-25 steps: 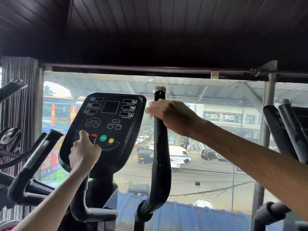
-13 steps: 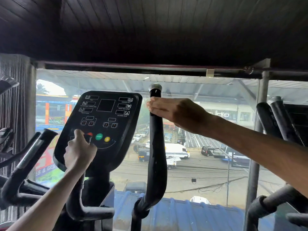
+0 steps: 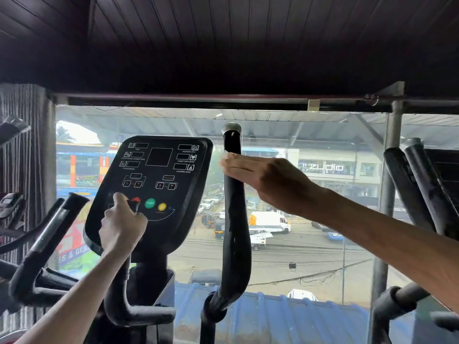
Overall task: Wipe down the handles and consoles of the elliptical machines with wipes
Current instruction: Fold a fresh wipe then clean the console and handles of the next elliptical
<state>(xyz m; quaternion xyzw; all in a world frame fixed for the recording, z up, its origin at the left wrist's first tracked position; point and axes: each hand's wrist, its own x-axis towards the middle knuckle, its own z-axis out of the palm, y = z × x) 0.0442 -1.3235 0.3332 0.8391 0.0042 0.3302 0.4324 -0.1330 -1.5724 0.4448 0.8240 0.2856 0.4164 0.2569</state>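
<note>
Head view: left hand (image 3: 121,228) fisted round a short handle at console (image 3: 159,184) 7 o'clock. Right hand (image 3: 268,182) flat, fingers straight, against tall right handle (image 3: 234,232). Neighbouring machine's handles (image 3: 419,184) at 3 o'clock. Window (image 3: 310,244) behind, dark ceiling (image 3: 223,40) above.

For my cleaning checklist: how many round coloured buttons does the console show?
3, in a row low on the console: red button beside the left hand, green button, yellow button. That hand may hide more.

left hand (image 3: 121,225): fist, thumb up, seemingly gripping something | right hand (image 3: 268,181): flat, fingers straight, arm outstretched
</note>
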